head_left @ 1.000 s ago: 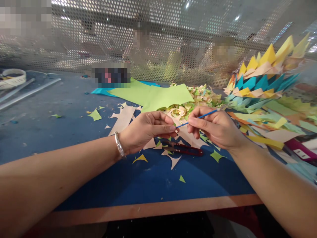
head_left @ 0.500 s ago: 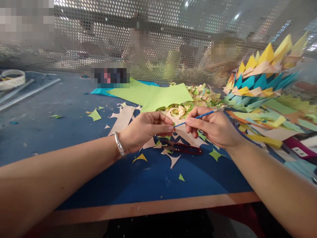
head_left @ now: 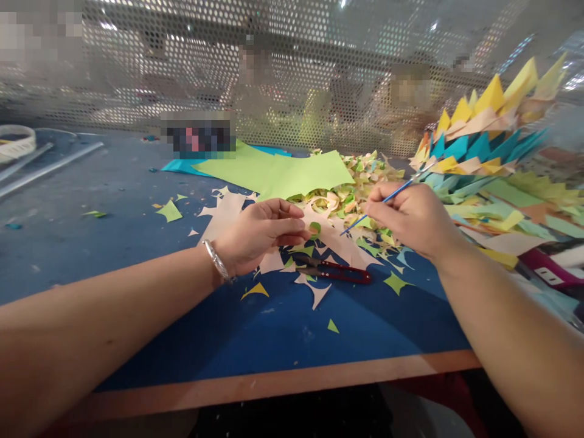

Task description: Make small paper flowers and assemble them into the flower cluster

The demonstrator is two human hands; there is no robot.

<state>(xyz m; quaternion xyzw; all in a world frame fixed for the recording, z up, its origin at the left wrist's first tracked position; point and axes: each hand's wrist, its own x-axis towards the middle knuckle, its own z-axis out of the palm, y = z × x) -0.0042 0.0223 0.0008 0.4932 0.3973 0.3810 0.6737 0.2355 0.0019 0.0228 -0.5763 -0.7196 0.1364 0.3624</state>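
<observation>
- Green curl [head_left: 314,229]: it sat at the fingertips of your left hand [head_left: 269,234], seemingly pinched, between your two hands; it looked already rounded.
- Blue tool [head_left: 400,189]: your right hand [head_left: 415,213] gripped this thin shaft between thumb and fingers, its tip slanting down toward your left and ending just beside the curl, apart from it.
- State of the pieces, as judged: the curl appeared shaped, though not set down. The heap of small pieces [head_left: 378,176], beyond your right hand, suggested much was cut; the green sheet [head_left: 305,173], beyond your left hand, was largely whole. How many pieces were left could not be told.
- Pose: your forearms converged from either side, both hands raised above the tabletop [head_left: 182,340], the left narrow at its fingertips, the right closed and bent inward.
- Nearby: the snips [head_left: 347,272] lay nearer to you than the fingertips, among paper scraps [head_left: 317,293].
</observation>
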